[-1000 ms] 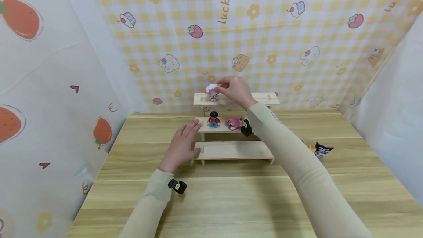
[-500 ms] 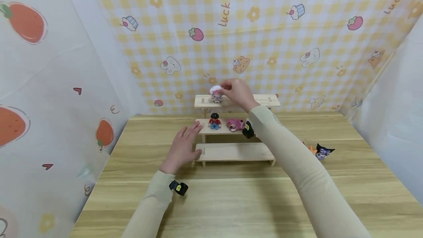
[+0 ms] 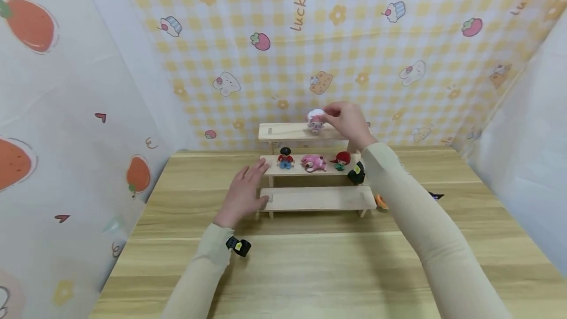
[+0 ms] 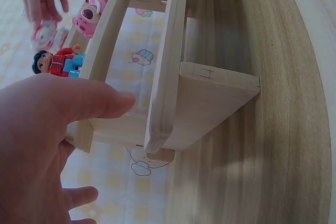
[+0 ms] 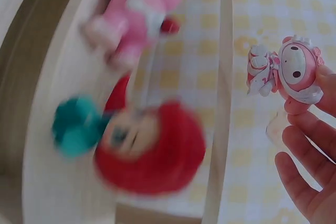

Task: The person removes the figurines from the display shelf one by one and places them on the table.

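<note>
Right hand [image 3: 350,121] pinches the small pink-and-white figure [image 3: 316,119] by its head, just over the top shelf [image 3: 283,132] of the three-tier wooden rack [image 3: 310,200], toward that shelf's right end; can't tell if it's touching the board. Left hand [image 3: 243,192] lies flat with straight fingers against the rack's left end, steadying it, gripping nothing. Middle shelf carries the red-shirt figure [image 3: 285,158], pink bear [image 3: 314,163] and red-haired doll [image 3: 342,160]. Looks like the placing step: next move calls for setting it upright, then easing off without tipping it
</note>
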Available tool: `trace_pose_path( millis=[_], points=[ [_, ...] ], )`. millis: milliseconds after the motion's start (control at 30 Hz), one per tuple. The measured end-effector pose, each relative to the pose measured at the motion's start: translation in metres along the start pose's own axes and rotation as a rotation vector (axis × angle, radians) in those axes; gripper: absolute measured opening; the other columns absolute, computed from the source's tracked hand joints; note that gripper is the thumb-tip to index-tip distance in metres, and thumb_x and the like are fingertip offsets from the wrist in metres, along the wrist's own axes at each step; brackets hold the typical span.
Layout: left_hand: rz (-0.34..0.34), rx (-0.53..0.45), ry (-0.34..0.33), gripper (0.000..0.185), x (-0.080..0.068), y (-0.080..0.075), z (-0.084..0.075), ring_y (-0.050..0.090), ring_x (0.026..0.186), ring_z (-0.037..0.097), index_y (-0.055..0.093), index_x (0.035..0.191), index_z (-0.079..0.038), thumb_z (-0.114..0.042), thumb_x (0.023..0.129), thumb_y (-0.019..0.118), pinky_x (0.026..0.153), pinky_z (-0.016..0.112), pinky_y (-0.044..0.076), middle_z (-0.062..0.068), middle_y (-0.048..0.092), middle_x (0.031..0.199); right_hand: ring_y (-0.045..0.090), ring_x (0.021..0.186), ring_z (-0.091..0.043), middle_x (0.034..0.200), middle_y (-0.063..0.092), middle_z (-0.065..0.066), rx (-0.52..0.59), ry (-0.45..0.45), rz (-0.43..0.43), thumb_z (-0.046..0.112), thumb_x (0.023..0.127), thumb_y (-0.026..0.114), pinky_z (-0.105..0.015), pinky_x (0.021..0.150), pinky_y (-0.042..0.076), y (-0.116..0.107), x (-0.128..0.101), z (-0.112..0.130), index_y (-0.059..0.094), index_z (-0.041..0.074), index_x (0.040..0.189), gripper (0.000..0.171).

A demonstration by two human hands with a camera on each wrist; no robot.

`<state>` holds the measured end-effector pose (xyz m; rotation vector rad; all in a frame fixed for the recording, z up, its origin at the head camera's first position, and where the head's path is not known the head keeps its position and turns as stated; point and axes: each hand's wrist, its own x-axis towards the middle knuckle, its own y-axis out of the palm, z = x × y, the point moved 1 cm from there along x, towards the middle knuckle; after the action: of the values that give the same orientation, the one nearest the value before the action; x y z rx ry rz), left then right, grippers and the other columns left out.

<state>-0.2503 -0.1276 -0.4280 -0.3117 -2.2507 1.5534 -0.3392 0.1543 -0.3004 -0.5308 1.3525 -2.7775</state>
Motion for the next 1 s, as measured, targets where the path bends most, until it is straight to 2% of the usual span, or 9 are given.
trace_pose_path(
  millis=[300, 567, 767, 867, 1000],
  points=[
    [0.003, 0.011, 0.017, 0.087, 0.004, 0.000, -0.004, 0.027, 0.143, 0.032, 0.026, 0.151, -0.012, -0.030, 0.080, 0.073, 0.119, 0.051, 0.015, 0.003, 0.019, 0.160, 0.063, 0.096, -0.030, 0.109, 0.069, -0.018, -0.017, 0.055, -0.070, 0.025, 0.090, 0.067, -0.044, 0.085, 0.052, -0.024, -0.022, -0.034, 0.069, 0.002, 0.112, 0.031],
    [0.014, -0.011, -0.031, 0.088, 0.001, 0.000, -0.004, 0.025, 0.143, 0.035, 0.025, 0.151, -0.013, -0.028, 0.080, 0.074, 0.119, 0.051, 0.015, 0.003, 0.017, 0.160, 0.063, 0.099, -0.031, 0.113, 0.067, -0.020, 0.009, 0.100, -0.102, 0.030, 0.090, 0.066, -0.045, 0.086, 0.052, -0.048, -0.039, -0.059, 0.067, 0.002, 0.116, 0.038],
    [0.006, -0.010, -0.016, 0.088, 0.001, 0.002, -0.003, 0.026, 0.143, 0.032, 0.026, 0.151, -0.012, -0.028, 0.079, 0.073, 0.119, 0.051, 0.015, 0.004, 0.017, 0.160, 0.063, 0.096, -0.033, 0.111, 0.067, -0.022, -0.029, 0.105, -0.159, 0.028, 0.091, 0.065, -0.046, 0.081, 0.052, -0.063, -0.055, -0.076, 0.067, 0.000, 0.114, 0.036],
    [0.005, -0.005, -0.011, 0.088, 0.001, 0.003, -0.003, 0.028, 0.142, 0.033, 0.026, 0.151, -0.011, -0.028, 0.079, 0.073, 0.119, 0.052, 0.016, 0.005, 0.018, 0.160, 0.063, 0.094, -0.033, 0.110, 0.068, -0.022, -0.044, 0.111, -0.176, 0.029, 0.091, 0.065, -0.041, 0.078, 0.052, -0.071, -0.064, -0.086, 0.068, 0.000, 0.112, 0.036],
    [0.003, -0.007, -0.010, 0.087, 0.000, 0.003, -0.004, 0.028, 0.142, 0.034, 0.026, 0.151, -0.011, -0.028, 0.080, 0.073, 0.119, 0.052, 0.017, 0.005, 0.019, 0.160, 0.063, 0.093, -0.032, 0.110, 0.067, -0.024, -0.058, 0.147, -0.177, 0.032, 0.091, 0.064, -0.030, 0.072, 0.048, -0.083, -0.076, -0.098, 0.067, -0.001, 0.113, 0.040]
  ],
)
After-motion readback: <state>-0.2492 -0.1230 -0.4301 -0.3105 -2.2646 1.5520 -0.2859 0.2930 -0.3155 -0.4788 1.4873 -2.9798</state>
